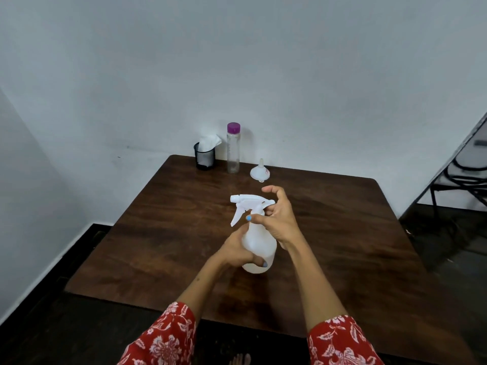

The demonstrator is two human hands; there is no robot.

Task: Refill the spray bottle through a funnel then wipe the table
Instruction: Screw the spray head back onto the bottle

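A person stands at a dark brown wooden table (342,233) set in the corner of a room with pale grey walls, seen from above through a camera on their head. Both forearms reach forward from red sleeves with a white flower pattern. At the middle of the table they hold a white plastic spray bottle (259,248) upright. The left hand (238,250) wraps around the lower body of the bottle, with the thumb curled across its front near the base. The right hand (279,218) grips the neck just under the white trigger head (249,204), the thumb pressed against the collar and the fingers curled behind it, while the index finger lifts free above. The nozzle points to the left and the trigger hangs down beneath it. At the far edge of the table, well apart from the hands, stands a tall clear bottle (233,151) with a purple cap. Just to its right a small white funnel (260,171) rests upside down, wide mouth on the wood and spout up. To the left of the clear bottle sits a black mesh cup (205,159) holding white tissue (209,142). A dark metal chair frame (458,177) shows at the right edge.
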